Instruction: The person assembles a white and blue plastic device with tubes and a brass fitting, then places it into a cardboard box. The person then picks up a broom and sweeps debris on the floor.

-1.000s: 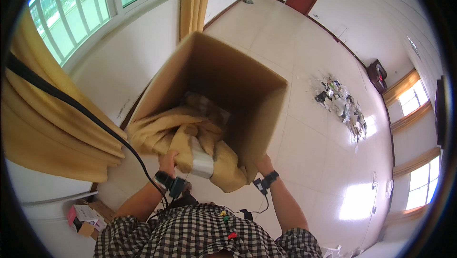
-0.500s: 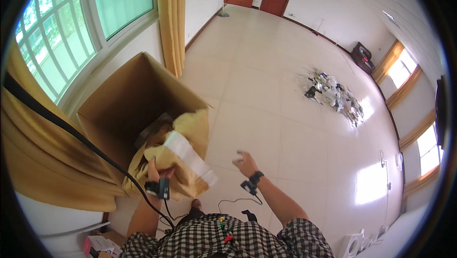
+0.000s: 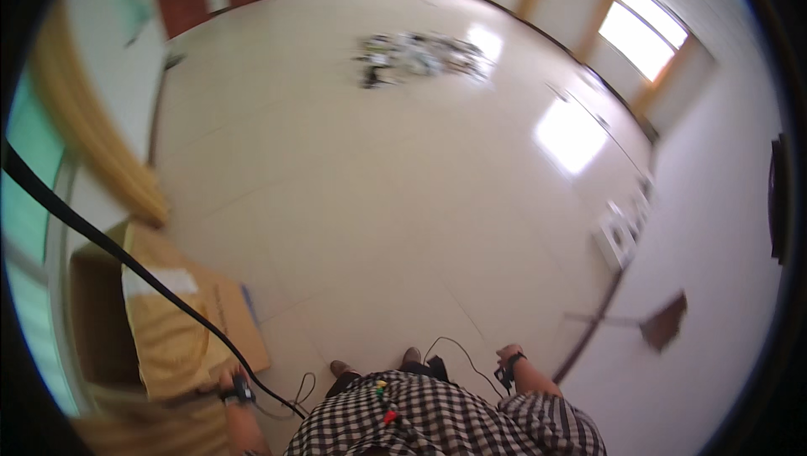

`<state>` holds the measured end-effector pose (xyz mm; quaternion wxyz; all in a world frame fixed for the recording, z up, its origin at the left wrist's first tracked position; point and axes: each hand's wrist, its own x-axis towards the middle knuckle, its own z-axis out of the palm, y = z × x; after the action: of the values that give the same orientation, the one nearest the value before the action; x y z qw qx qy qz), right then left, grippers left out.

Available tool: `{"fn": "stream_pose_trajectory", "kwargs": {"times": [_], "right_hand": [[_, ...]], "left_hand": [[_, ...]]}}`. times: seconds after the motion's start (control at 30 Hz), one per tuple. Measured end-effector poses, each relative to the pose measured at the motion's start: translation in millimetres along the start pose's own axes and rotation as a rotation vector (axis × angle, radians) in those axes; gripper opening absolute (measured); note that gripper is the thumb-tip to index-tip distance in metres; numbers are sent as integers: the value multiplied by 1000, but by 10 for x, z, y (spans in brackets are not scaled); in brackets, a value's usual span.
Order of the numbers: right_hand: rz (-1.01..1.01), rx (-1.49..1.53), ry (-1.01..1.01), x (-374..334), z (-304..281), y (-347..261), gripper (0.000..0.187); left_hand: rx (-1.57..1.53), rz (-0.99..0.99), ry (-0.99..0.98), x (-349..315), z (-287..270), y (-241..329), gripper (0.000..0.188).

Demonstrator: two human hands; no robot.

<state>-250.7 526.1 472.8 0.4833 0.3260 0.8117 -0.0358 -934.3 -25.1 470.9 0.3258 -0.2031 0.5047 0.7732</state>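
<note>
A large cardboard box [image 3: 239, 321] stands at the lower left, its dark opening facing left. Over its side hangs a yellow cloth [image 3: 164, 342] with a white band near the top. My left hand [image 3: 225, 374] is at the cloth's lower right end, beside the box. It is blurred, so whether its fingers grip the cloth does not show. Off to the right of my body, my right hand [image 3: 509, 353] hangs over the floor with fingers loosely bent and nothing visible in it. Both wrists wear a black strapped device with a cable.
A scattered heap of mixed rubbish [image 3: 420, 54] lies on the tiled floor [image 3: 361, 195] farther off. A white framed object [image 3: 618, 237] leans by the right wall. Near that wall is a brown flat-headed thing on a thin stick [image 3: 664, 321]. A black cable [image 3: 126, 258] crosses the left side.
The view has swung right, so the box and cloth now sit lower left. The cloth, earlier bunched at the opening in my left hand, now drapes down the box's side. My right hand is lower.
</note>
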Motion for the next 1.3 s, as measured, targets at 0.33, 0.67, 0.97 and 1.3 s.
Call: {"fn": "stream_pose_trajectory", "kwargs": {"times": [0.33, 0.67, 0.97, 1.3], "right_hand": [[338, 1429, 22, -285, 316, -371, 28], [482, 1792, 392, -485, 161, -244, 31], [738, 1873, 132, -796, 1484, -140, 33], [1158, 2369, 163, -423, 977, 537, 37]], "left_hand": [[112, -53, 249, 29, 1477, -402, 28], [638, 222, -392, 341, 5025, -526, 38], [750, 149, -626, -8, 6928, -1770, 49], [834, 397, -894, -143, 9329, -2828, 23]]}}
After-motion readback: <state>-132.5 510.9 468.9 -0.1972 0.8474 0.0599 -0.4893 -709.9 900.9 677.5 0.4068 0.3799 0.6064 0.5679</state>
